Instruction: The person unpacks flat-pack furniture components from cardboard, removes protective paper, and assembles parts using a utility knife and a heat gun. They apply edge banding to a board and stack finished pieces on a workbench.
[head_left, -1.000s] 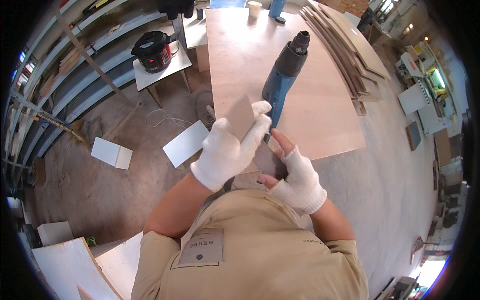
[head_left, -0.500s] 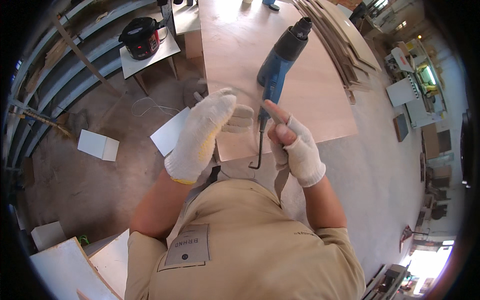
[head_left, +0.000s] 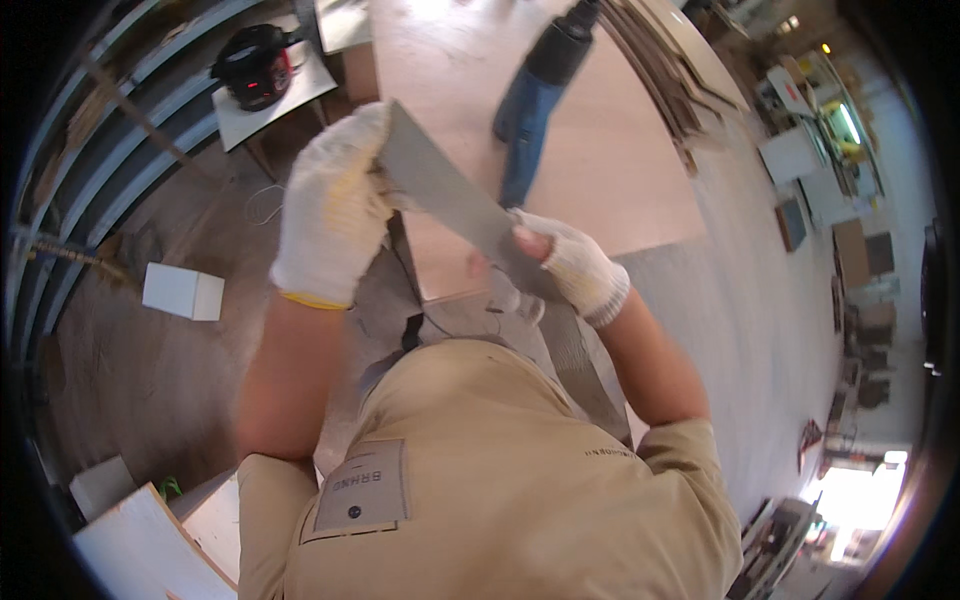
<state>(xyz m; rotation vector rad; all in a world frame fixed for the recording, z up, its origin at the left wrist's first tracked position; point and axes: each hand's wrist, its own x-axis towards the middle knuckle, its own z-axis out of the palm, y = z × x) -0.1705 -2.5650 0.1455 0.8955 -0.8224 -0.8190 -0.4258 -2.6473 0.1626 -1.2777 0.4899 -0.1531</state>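
A long flat grey strip, which looks like edge banding (head_left: 445, 185), stretches between my gloved hands. My left hand (head_left: 332, 205) grips its upper end. My right hand (head_left: 578, 265), in a white glove with bare fingertips, pinches it lower down with the thumb on its face. Below that hand the strip hangs down past my right side. A blue and black heat gun (head_left: 537, 110) lies beyond my hands on the pale wooden panel (head_left: 630, 190). Its lower end is hidden behind the strip and my right hand.
Long boards (head_left: 665, 75) are stacked along the panel's right side. At the left, a black electric cooker (head_left: 256, 70) stands on a small white table (head_left: 232, 118). A white box (head_left: 180, 290) rests on the floor, and white panels (head_left: 150, 550) lean at the lower left.
My left hand has moved left and up, closing on the strip's end. The strip, seen nearly edge-on before, now spans both hands with its flat face showing. The view has shifted slightly.
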